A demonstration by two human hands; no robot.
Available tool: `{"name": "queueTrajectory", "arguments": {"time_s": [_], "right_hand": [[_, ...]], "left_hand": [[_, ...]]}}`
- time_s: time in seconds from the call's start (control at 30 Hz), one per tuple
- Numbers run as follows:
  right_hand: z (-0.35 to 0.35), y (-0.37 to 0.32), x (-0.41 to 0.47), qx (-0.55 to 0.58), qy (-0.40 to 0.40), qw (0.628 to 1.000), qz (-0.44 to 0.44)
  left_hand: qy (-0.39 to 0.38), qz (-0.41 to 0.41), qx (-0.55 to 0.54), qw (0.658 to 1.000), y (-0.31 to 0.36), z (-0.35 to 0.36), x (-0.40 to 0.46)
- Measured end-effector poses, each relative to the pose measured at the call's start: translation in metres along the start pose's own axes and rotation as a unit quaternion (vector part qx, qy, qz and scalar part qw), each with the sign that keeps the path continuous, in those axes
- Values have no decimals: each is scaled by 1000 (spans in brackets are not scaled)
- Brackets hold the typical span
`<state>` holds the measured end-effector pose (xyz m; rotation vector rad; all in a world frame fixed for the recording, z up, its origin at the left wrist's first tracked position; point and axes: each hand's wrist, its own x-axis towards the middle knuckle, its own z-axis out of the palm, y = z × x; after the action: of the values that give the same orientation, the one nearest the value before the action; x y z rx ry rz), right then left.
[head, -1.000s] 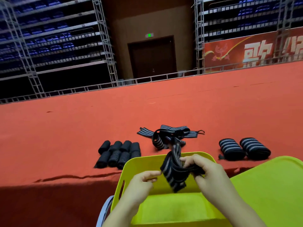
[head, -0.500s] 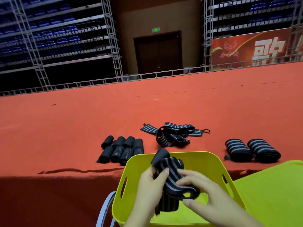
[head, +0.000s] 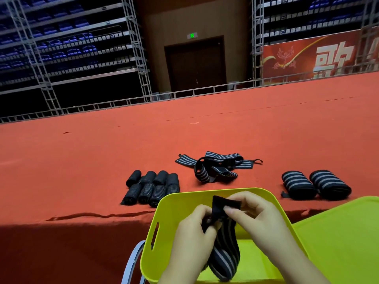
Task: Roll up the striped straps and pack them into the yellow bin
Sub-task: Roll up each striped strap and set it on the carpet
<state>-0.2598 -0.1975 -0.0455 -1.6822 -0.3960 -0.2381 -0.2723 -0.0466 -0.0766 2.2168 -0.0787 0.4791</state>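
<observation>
Nearest, above the yellow bin (head: 174, 214): left hand (head: 192, 232) and right hand (head: 256, 218) both pinching a striped strap (head: 224, 253), hanging into it. Farther, on the red surface (head: 82, 156): small rolls (head: 152, 187), loose straps (head: 215, 167), two fat rolls (head: 315, 184).

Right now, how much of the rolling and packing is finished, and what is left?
Done: two big rolls and a cluster of small rolls lie on the red cloth, unpacked. In hand: both hands, left hand and right hand, grip one striped strap over the yellow bin. Left: the loose tangle.
</observation>
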Motion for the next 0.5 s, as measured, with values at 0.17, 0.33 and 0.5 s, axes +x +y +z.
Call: {"name": "queueTrajectory", "arguments": {"time_s": [0.17,0.33,0.5], "right_hand": [[-7,3,7,-6,43,999,1],[-6,5,11,-124,137,983,-23],[-2,-8,13,-167,165,971,-33]], "left_hand": [[-8,20,33,999,-7,2,4],[42,73,-6,996,6,4,5],[7,90,-38,995,32,10,3]]}}
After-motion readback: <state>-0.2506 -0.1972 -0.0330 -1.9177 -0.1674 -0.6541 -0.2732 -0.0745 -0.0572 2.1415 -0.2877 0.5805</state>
